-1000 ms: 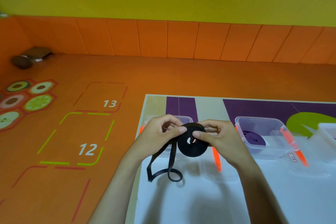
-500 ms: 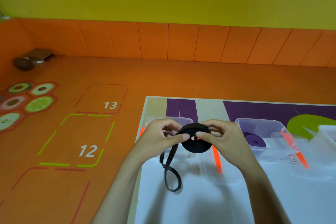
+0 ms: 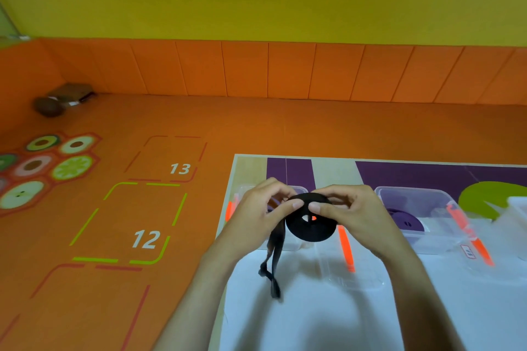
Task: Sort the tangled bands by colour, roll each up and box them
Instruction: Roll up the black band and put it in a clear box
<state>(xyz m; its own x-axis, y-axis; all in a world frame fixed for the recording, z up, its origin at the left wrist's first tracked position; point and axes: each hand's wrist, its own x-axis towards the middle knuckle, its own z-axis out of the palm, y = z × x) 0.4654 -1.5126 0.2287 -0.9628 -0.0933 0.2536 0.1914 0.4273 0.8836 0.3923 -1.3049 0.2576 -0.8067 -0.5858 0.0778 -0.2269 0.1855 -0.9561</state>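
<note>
i'm holding the black roll point(image 3: 310, 224) up above the white table point(image 3: 399, 316), in front of the clear boxes. my right hand point(image 3: 352, 218) pinches it, thumb at the hole and fingers over the top rim. my left hand point(image 3: 261, 212) is closed on the loose tail point(image 3: 274, 259) right where it leaves the roll's left edge. the tail hangs straight down from there, its end just off the table, so the left hand is nearer to feed it round.

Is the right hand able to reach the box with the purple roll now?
Probably not yet: the right hand and left hand both hold the black roll. The box lies open just beside it.
</note>
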